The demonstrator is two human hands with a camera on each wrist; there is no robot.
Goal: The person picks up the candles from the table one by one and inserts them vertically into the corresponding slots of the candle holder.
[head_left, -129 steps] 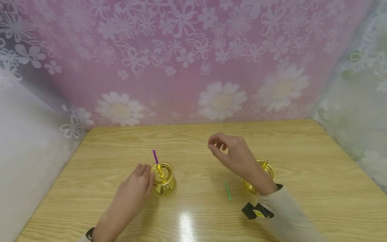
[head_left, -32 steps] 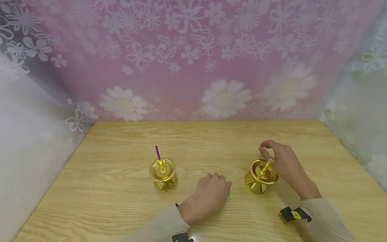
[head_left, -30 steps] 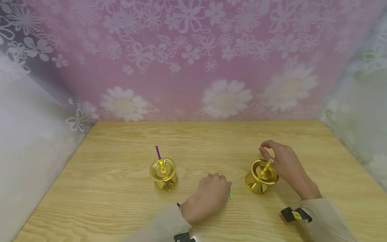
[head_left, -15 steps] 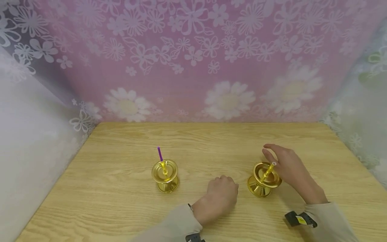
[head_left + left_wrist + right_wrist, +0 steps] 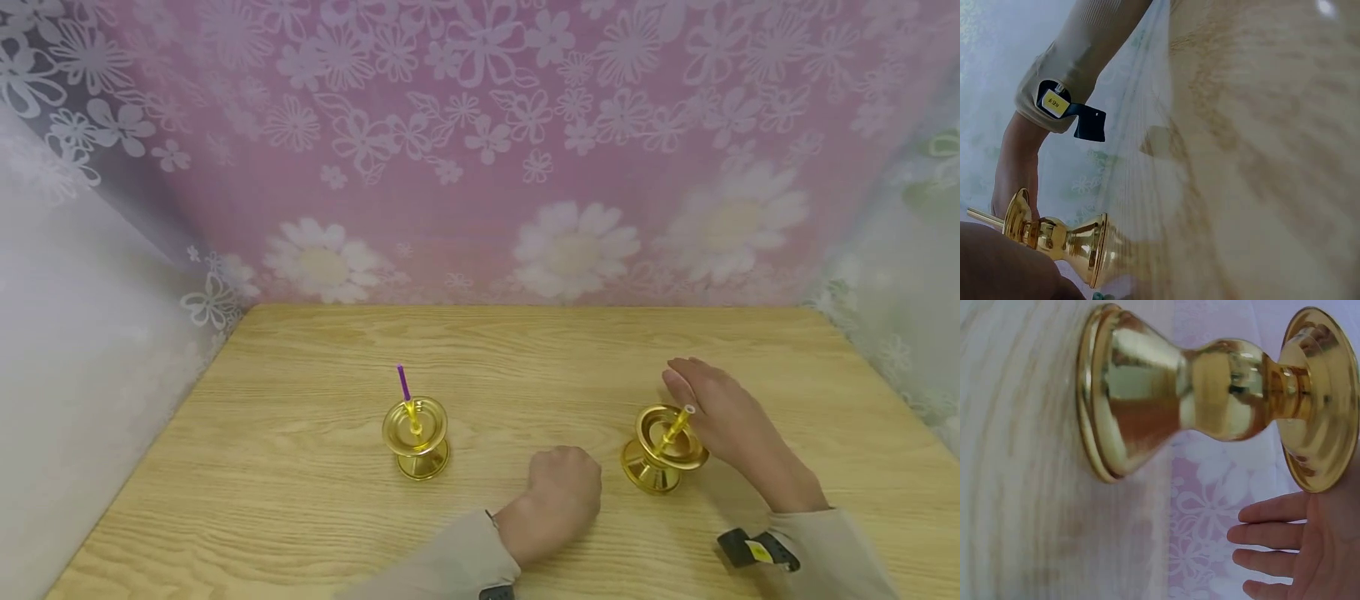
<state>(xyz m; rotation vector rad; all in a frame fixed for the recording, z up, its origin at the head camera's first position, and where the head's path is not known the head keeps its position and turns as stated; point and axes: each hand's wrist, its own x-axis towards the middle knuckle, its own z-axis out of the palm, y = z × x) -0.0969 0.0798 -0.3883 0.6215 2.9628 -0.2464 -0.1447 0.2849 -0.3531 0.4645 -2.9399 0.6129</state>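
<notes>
pale wood grain covers the table [image 5: 510, 358], with a pink backdrop [image 5: 442, 217] behind it, printed with white blossoms. toward the right side of the table a gold candle stand [image 5: 662, 456] stands upright, and a yellow stem [image 5: 677, 426] leans up out of its dish [image 5: 640, 435], ending in a pale tip. just beside that dish i can see the person's right hand [image 5: 723, 408]; the right wrist view shows its palm and straight fingers [image 5: 1266, 536], a little spread with gaps between them. whether they touch the metal i cannot tell. the left hand [image 5: 564, 492] is low over the table, near the foot of that stand, back upward, fingers folded under. at the bottom edge of the left wrist view a small green piece [image 5: 1097, 296] shows just past that hand, mostly hidden, and i cannot tell whether the fingers pinch it. well apart, on the other side of the left hand, is a second gold stand [image 5: 422, 457], also upright, with a purple stick [image 5: 404, 383] rising from its own yellow holder [image 5: 413, 417]. both arms wear beige sleeves [image 5: 832, 542].
</notes>
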